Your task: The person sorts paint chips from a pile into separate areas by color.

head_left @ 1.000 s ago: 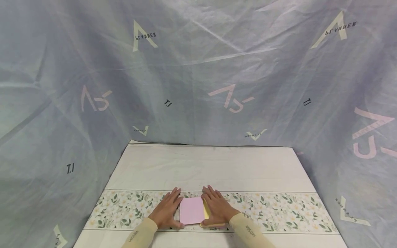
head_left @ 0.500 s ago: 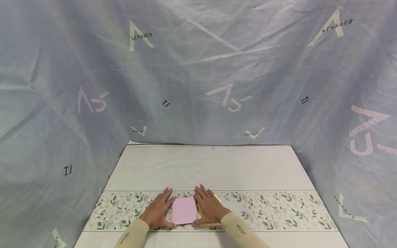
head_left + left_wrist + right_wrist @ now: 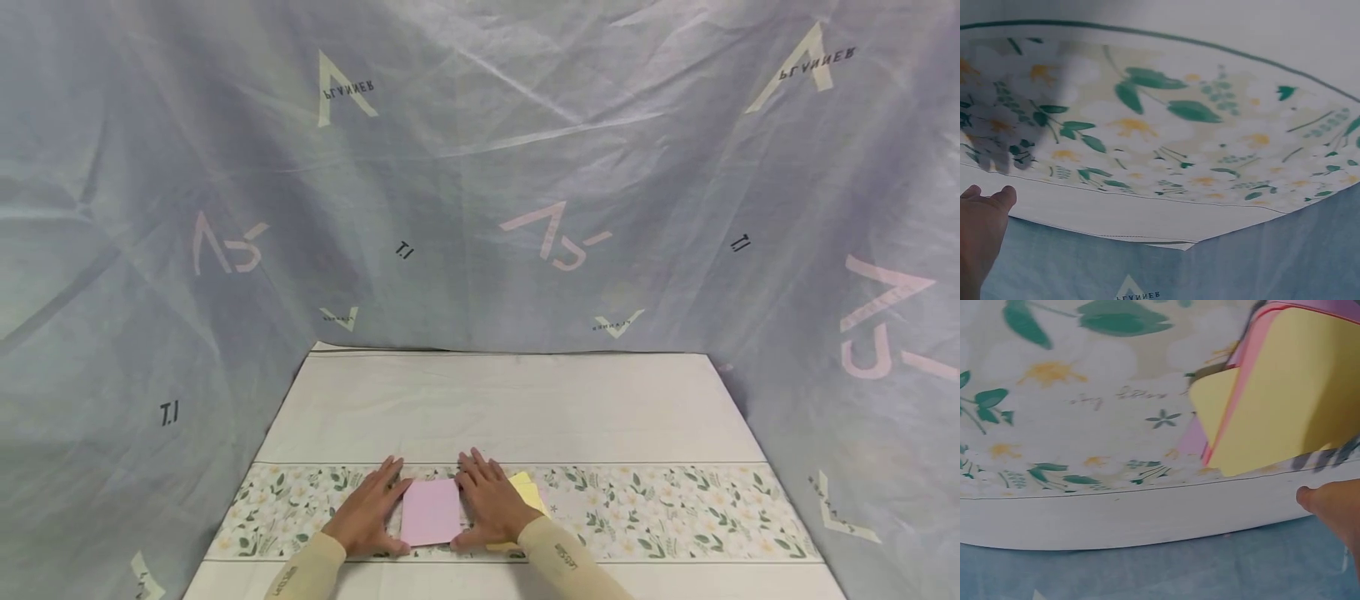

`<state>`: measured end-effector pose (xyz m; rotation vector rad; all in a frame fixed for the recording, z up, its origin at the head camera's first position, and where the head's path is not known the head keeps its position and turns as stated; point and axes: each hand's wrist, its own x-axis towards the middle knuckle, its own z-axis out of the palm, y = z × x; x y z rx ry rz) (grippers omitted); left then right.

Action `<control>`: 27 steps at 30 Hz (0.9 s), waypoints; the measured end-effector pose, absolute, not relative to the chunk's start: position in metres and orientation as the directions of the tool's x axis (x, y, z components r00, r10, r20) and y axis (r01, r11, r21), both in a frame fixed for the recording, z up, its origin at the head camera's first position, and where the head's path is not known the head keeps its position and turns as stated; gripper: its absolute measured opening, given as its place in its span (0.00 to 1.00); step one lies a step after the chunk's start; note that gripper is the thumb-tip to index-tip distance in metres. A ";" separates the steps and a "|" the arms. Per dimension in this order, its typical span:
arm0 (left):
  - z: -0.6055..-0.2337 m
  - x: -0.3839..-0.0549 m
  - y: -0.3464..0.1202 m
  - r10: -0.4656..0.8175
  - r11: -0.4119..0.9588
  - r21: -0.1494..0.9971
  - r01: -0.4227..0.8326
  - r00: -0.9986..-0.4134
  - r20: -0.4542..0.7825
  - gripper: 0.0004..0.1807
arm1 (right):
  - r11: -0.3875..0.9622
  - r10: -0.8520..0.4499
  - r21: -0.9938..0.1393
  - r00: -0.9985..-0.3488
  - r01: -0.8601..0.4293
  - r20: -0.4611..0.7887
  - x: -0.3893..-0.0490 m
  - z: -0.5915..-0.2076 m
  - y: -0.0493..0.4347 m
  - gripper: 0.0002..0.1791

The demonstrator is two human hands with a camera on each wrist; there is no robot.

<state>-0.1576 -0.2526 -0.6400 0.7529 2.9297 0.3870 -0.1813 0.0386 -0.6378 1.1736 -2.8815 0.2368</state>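
Note:
A pink square card lies flat between my two hands in the head view. At its left edge is my left hand, the fingers stretched forward and the thumb by the near corner. Along the right edge my right hand lies the same way. Yellow cards stick out from under and beside the right hand. In the right wrist view, yellow, pink and purple cards overlap in an uneven pile. Only fingertips of the left hand show in the left wrist view.
A white table cover carries a floral band running across under the hands. Grey-blue cloth with printed letters hangs at the back and on both sides.
Both hands and the pink card have shifted left together. More of the yellow cards shows to the right of the right hand.

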 end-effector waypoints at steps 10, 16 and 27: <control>-0.640 -0.154 -0.267 0.460 0.864 0.254 0.434 -0.887 -0.049 0.64 | 0.709 -0.694 -0.120 -0.718 -0.695 0.061 -0.180 -0.639 0.023 0.56; -0.638 -0.153 -0.274 0.475 0.865 0.230 0.447 -0.876 -0.083 0.64 | 0.709 -0.695 -0.123 -0.717 -0.695 0.046 -0.179 -0.642 0.014 0.56; -0.642 -0.150 -0.290 0.457 0.870 0.239 0.430 -0.887 -0.069 0.64 | 0.714 -0.695 -0.093 -0.719 -0.694 0.021 -0.178 -0.644 -0.002 0.58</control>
